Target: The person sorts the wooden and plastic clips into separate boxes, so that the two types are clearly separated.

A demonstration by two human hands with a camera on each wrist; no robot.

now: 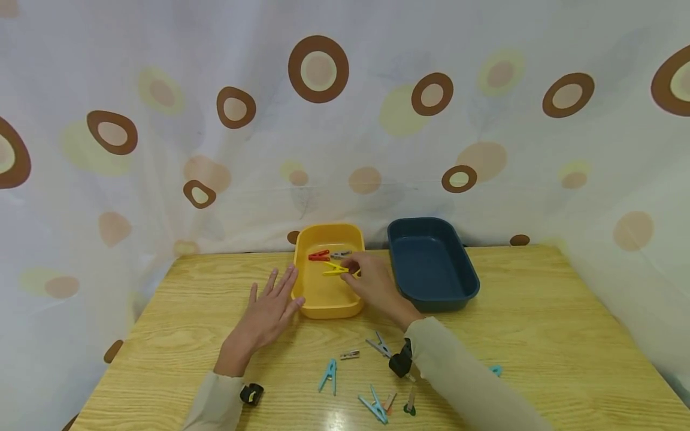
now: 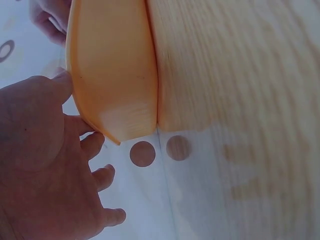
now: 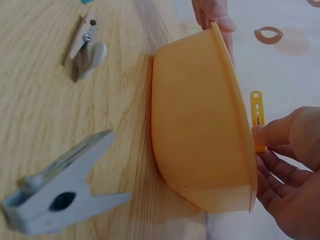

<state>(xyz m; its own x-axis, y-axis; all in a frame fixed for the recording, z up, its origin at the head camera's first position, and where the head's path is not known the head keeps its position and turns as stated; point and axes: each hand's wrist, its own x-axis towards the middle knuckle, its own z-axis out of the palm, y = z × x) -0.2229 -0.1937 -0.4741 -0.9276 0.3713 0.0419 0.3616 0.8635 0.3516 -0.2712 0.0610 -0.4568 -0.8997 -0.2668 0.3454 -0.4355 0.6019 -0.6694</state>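
While the right hand [image 1: 372, 281] pinches a yellow peg [image 1: 336, 269] over the yellow tray [image 1: 329, 308], the left hand [image 1: 269, 308] rests flat with straight fingers against the tray's left rim. Loose pegs [image 1: 377, 404] lie near on the worktop [image 1: 539, 335], and a blue tray [image 1: 433, 296] stands right.

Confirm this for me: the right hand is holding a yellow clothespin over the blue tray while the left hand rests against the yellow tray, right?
Not quite. The right hand pinches the yellow clothespin over the yellow tray, not the blue tray, which sits apart to its right. The head view shows this. The rest holds: the left hand rests open against the yellow tray's edge.
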